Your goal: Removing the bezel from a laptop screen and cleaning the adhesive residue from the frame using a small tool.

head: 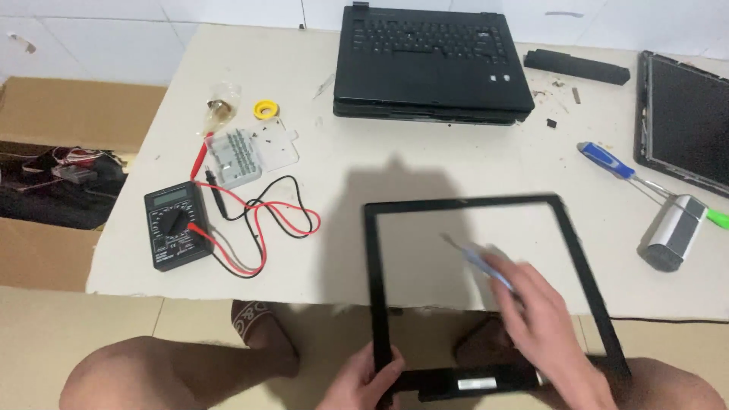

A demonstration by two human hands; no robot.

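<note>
black rectangular plastic screen bezel (486, 296) lower centre: my left hand (363, 383) clamps bottom-left corner; my right hand (550, 330) gripping blurred blue-handled tool (482, 262).

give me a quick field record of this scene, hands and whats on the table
left hand: left hand grips the lower left corner of the black screen bezel
right hand: right hand holds a blue-handled tool inside the frame, blurred
table: white table
rear: black laptop base, lid removed
right side: screen panel, blue screwdriver, silver cylinder
left side: black multimeter with red and black leads, clear screw box, yellow tape roll
</note>
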